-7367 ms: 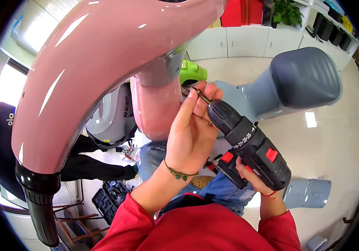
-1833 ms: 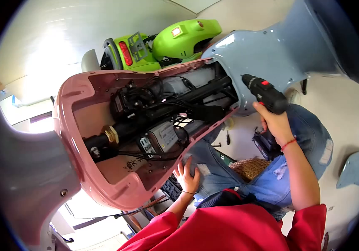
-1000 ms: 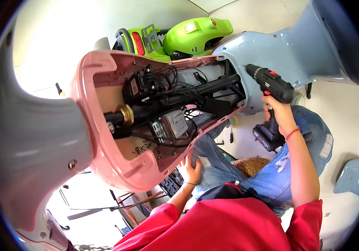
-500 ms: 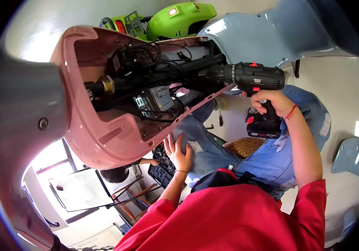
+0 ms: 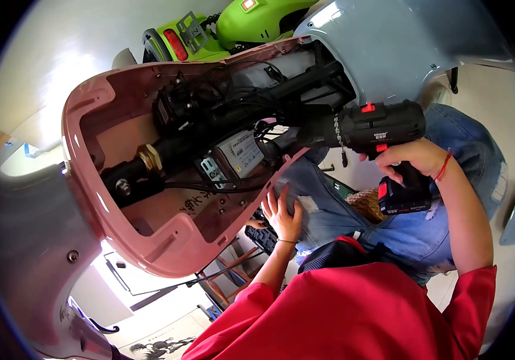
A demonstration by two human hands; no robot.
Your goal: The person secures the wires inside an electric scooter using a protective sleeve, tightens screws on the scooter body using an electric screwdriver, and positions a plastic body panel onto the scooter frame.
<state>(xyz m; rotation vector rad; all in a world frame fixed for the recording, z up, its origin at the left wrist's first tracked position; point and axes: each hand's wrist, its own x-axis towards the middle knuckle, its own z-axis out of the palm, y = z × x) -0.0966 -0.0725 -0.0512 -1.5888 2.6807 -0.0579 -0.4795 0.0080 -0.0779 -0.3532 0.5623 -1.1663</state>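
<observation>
In my right hand (image 5: 415, 159) is a black cordless drill (image 5: 383, 127) with red switches, held by its handle above my right leg. Its chuck points left, over the edge of a pink scooter body shell (image 5: 167, 252); the bit cannot be made out against the dark parts. My left hand (image 5: 283, 217) lies with fingers spread on my jeans, close to the shell's lower edge; whether the fingertips touch the shell is unclear. Inside the shell are a silver controller box (image 5: 240, 155), black cables and a black frame tube with a brass-coloured nut (image 5: 149, 158).
A grey-blue scooter panel (image 5: 383, 48) borders the shell at upper right, and a grey one (image 5: 29, 222) at left. Behind stands a green scooter (image 5: 257, 24). Another person's hand (image 5: 256, 224) is near a black tool case (image 5: 263, 239) below the shell.
The view has shifted, so shell, drill and both hands appear farther right and lower. More of the shell's inside shows. My grip on the drill is unchanged.
</observation>
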